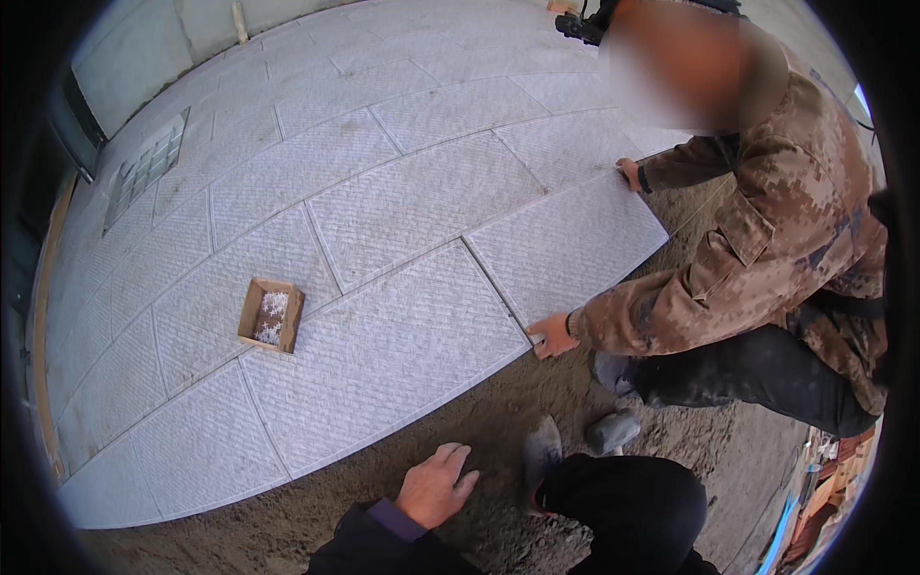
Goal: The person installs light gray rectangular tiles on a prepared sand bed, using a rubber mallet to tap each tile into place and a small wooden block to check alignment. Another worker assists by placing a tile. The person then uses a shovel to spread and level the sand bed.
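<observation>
My left hand [436,486] hovers over the bare soil near the front edge of the paving, its thumb apart from its loosely bent fingers and nothing in it. Nearest to it is a large grey ribbed paving slab [383,359]. My right hand is out of view. Across from me a crouching co-worker in a camouflage jacket grips another slab [565,249] at two corners, one hand [553,335] at the near corner and the other hand [628,175] at the far one. A narrow dark gap separates this slab from its left neighbour.
A small open cardboard box [272,316] with white cross-shaped spacers stands on the laid slabs. A dark grey rounded lump [613,431] lies on the soil beside my shoe [543,450]. A metal grate [147,168] is set in the paving at left, near a wall.
</observation>
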The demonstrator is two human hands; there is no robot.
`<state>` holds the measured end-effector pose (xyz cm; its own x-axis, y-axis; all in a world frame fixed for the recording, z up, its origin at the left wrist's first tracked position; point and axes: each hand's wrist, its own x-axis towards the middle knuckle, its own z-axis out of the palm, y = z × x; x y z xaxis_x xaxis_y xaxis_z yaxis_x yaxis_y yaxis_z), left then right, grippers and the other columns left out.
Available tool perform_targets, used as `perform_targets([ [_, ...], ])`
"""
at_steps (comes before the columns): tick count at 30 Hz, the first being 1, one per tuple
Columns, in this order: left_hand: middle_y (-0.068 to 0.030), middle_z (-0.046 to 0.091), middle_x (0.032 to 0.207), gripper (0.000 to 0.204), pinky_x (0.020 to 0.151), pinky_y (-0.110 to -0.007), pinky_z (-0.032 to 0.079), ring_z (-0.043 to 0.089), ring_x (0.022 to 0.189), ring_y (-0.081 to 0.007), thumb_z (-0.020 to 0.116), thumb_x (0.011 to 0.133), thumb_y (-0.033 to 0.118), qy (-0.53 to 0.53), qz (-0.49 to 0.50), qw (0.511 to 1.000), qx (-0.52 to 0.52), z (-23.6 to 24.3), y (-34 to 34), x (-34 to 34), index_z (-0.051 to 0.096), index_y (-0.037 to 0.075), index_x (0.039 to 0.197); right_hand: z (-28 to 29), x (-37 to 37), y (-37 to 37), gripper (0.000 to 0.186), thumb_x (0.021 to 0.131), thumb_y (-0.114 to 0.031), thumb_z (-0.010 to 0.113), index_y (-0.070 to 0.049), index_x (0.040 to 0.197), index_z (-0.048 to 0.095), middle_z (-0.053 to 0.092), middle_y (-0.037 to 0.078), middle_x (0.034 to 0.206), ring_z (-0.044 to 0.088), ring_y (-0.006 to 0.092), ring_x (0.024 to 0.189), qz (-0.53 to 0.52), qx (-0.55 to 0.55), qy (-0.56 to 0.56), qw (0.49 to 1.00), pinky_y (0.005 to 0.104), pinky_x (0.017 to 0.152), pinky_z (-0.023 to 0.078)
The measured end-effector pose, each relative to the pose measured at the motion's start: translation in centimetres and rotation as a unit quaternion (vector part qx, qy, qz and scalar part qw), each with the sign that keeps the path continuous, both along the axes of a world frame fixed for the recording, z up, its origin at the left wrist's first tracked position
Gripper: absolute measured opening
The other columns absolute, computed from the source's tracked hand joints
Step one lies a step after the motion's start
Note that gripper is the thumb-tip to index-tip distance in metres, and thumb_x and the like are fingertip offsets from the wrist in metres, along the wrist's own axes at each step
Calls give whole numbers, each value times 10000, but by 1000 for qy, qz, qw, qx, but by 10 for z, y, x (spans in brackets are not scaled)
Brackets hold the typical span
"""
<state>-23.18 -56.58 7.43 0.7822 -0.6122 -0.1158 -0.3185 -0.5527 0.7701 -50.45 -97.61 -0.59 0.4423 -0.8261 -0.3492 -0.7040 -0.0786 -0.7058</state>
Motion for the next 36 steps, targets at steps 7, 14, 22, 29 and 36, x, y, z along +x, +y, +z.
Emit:
perform_targets([
  [7, -171, 648, 1278, 442, 825, -455, 590, 692, 1030, -408, 736, 961, 267, 7, 2, 1000, 9, -2, 1, -3, 627, 14, 1306, 6, -12, 4, 292, 1035, -208, 669, 79, 988, 698, 718, 89, 809, 656, 154, 696, -2, 9, -1, 1000, 310, 647, 535],
  [14, -158, 647, 1270, 446, 823, -454, 591, 702, 1031, -380, 727, 960, 279, -5, -10, 1000, 13, -5, 2, -4, 620, 12, 1300, 13, -26, 9, 292, 1028, -210, 681, 80, 998, 695, 719, 91, 829, 656, 153, 711, -2, 16, -1, 1000, 313, 648, 536],
  [22, -169, 651, 1263, 437, 815, -454, 595, 703, 1018, -390, 727, 958, 268, 16, -21, 1000, 11, -7, 8, 3, 622, 13, 1297, 22, -34, 11, 295, 1021, -213, 696, 81, 1010, 691, 721, 94, 852, 657, 152, 727, -1, 28, 11, 1000, 316, 650, 538],
  [29, -166, 664, 1232, 434, 800, -465, 591, 706, 1000, -390, 724, 959, 276, 19, -16, 1000, 2, -1, 5, 9, 630, 1, 1281, 39, -36, 6, 299, 1014, -215, 708, 83, 1021, 688, 723, 96, 872, 657, 151, 741, 12, 39, 16, 999, 319, 651, 539],
  [36, -172, 664, 1214, 427, 798, -471, 586, 705, 989, -396, 711, 968, 292, 6, -20, 1000, -15, 4, 8, 6, 631, 2, 1271, 56, -42, 2, 304, 1007, -218, 721, 84, 1031, 685, 725, 99, 892, 657, 150, 756, 39, 40, 8, 998, 322, 653, 541],
])
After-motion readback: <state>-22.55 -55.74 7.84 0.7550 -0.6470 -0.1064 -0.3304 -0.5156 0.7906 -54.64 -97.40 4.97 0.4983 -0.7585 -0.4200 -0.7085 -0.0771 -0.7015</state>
